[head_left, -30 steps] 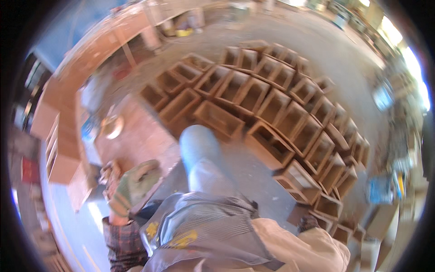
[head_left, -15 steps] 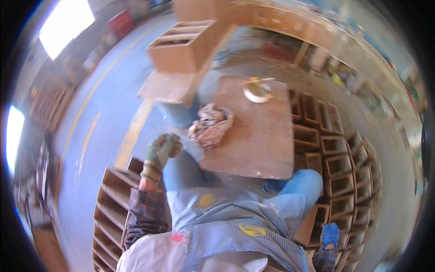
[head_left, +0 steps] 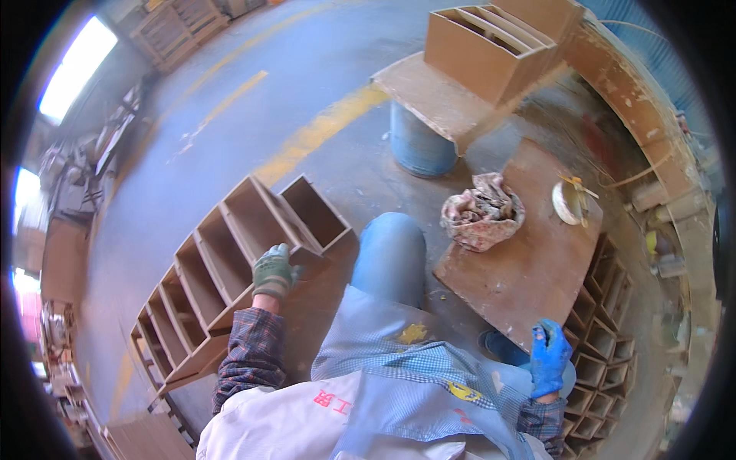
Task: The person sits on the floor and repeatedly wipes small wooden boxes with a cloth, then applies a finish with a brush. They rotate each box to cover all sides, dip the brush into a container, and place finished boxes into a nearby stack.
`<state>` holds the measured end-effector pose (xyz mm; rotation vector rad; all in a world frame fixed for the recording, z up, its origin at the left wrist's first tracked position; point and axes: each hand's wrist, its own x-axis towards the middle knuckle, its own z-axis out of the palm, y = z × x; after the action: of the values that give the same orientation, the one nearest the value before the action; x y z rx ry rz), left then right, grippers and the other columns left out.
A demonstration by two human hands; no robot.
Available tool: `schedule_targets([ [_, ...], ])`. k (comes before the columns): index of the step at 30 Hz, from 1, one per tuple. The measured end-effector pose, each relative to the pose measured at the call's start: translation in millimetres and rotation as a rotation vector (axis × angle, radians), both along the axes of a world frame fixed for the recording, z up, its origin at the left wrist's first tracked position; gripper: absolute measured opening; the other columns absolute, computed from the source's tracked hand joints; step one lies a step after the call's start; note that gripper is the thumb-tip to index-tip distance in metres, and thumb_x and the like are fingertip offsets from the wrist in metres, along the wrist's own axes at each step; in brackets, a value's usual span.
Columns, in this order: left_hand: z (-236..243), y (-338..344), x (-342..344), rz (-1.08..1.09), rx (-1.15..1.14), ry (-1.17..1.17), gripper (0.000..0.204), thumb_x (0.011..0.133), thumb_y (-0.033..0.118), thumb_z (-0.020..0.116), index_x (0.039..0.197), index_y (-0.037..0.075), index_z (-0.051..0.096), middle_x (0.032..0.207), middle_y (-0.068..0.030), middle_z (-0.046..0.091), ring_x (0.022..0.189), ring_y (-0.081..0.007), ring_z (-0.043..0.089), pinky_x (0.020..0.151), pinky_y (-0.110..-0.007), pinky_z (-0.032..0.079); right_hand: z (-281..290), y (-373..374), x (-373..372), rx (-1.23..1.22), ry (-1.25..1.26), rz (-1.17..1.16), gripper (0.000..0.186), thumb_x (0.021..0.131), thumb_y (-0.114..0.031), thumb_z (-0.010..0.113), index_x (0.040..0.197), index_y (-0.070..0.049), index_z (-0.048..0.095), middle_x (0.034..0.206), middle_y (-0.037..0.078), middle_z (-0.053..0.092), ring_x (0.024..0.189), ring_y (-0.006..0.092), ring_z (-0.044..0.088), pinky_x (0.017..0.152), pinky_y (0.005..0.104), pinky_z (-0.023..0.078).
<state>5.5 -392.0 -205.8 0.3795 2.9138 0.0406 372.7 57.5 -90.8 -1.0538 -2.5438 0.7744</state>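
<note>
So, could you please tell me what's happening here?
A person's green-gloved left hand is at the edge of a row of open wooden boxes; its grip is unclear. The blue-gloved right hand, near a brown board, holds nothing visible. A crumpled bundle and a white round container sit on the board.

A row of wooden boxes (head_left: pixel 201 270) is walling off the person's left side, the left hand (head_left: pixel 274 274) lying at its near edge (contact is hard to tell). Upright panels are dividing the row into open compartments that a hand could enter. The left knee (head_left: pixel 391 249) is blocking the straight way to the low board (head_left: pixel 537 264). There, a cloth bundle (head_left: pixel 483 213) and a round tub (head_left: pixel 567 204) are leaving a gap between them, and bare surface is stretching toward the right hand (head_left: pixel 550 357). Stacked boxes (head_left: pixel 602 368) are crowding the board's right side.
</note>
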Motion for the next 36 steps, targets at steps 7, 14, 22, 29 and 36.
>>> schedule_targets([
  [7, 33.4, -0.9, -37.2, -0.008, 0.187, 0.069, 0.038, 0.084, 0.026, 0.074, 0.121, 0.018, 0.072, 0.116, -0.0131, 0.073, 0.109, -0.0358, 0.068, 0.093, -0.047, 0.054, -8.1, -10.3, 18.9, -0.07, -0.102, -0.079, 0.025, 0.095, -0.022, 0.068, 0.11, -0.003, 0.07, 0.1, 0.021, 0.073, 0.093, 0.039, 0.071, 0.082, 0.0439, 0.056],
  [14, 208.5, 71.1, 8.9, -0.098, 0.819, -0.072, 0.025, 0.084, 0.005, 0.07, 0.108, 0.0, 0.073, 0.092, -0.0115, 0.074, 0.084, -0.0205, 0.069, 0.079, -0.035, 0.055, -22.6, 46.9, 2.7, 0.094, 0.012, -0.123, 0.027, 0.095, -0.024, 0.069, 0.116, -0.007, 0.069, 0.108, 0.019, 0.072, 0.1, 0.0386, 0.069, 0.086, 0.0457, 0.056],
  [22, 288.3, 238.1, 90.2, -1.04, 0.51, 0.022, 0.029, 0.073, 0.028, 0.083, 0.094, 0.009, 0.075, 0.084, -0.0107, 0.064, 0.068, -0.0336, 0.063, 0.062, -0.047, 0.051, -54.1, 218.8, -93.5, -0.06, 0.321, -0.51, 0.056, 0.09, -0.034, 0.078, 0.135, -0.008, 0.058, 0.113, 0.017, 0.073, 0.099, 0.0257, 0.071, 0.085, 0.0387, 0.056],
  [29, 216.4, 346.2, 159.2, -1.626, 0.356, 0.109, 0.019, 0.08, 0.025, 0.063, 0.096, 0.016, 0.061, 0.087, -0.0002, 0.054, 0.075, -0.0177, 0.06, 0.053, -0.036, 0.045, -59.3, 271.9, -139.9, 0.116, 0.029, -0.367, 0.058, 0.091, -0.054, 0.068, 0.13, -0.012, 0.059, 0.111, 0.025, 0.071, 0.104, 0.043, 0.068, 0.088, 0.0525, 0.053],
  [36, 157.9, 379.4, 192.5, -1.643, 0.247, 0.091, 0.014, 0.08, 0.017, 0.063, 0.094, 0.015, 0.062, 0.088, -0.0026, 0.055, 0.077, -0.0171, 0.061, 0.057, -0.034, 0.048, -65.4, 287.9, -152.9, 0.007, -0.017, -0.323, 0.045, 0.088, -0.044, 0.074, 0.116, -0.01, 0.065, 0.103, 0.022, 0.073, 0.098, 0.0406, 0.07, 0.084, 0.0494, 0.054],
])
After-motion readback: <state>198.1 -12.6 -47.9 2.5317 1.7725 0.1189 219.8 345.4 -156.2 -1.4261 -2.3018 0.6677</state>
